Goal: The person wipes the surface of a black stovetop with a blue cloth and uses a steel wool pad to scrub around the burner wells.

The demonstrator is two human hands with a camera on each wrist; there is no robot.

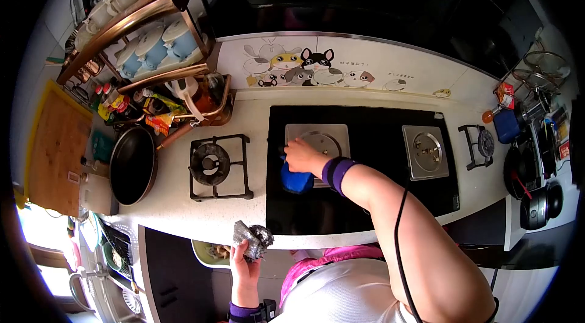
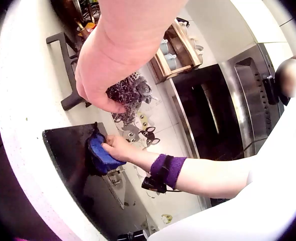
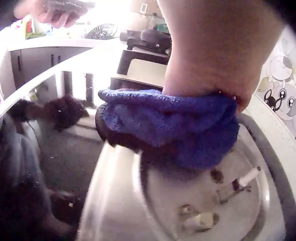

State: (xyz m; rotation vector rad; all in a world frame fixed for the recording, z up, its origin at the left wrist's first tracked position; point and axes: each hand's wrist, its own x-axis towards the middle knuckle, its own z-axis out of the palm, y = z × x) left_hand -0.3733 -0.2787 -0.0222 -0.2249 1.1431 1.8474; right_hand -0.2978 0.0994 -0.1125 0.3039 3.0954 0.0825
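My right hand (image 1: pixel 304 156) grips a blue cloth (image 1: pixel 296 180) at the left burner plate (image 1: pixel 341 137) of the black cooktop. Seen from the right wrist, the bunched cloth (image 3: pixel 173 128) hangs over the edge of the round metal recess, and the palm hides most of the fingers. In front of the counter's edge, my left hand (image 1: pixel 242 267) holds a crumpled silvery-grey piece (image 1: pixel 251 239) with a dark, mesh-like side. The left wrist view shows this crumpled piece (image 2: pixel 132 93) beyond the thumb; what it is I cannot tell.
A burner with its pan support (image 1: pixel 212 167) sits on the counter left of the cooktop, beside a frying pan (image 1: pixel 133 166). The right burner plate (image 1: pixel 425 151) has its support (image 1: pixel 478 146) lying off to the right. A rack (image 1: pixel 134 30) with jars stands at the back left.
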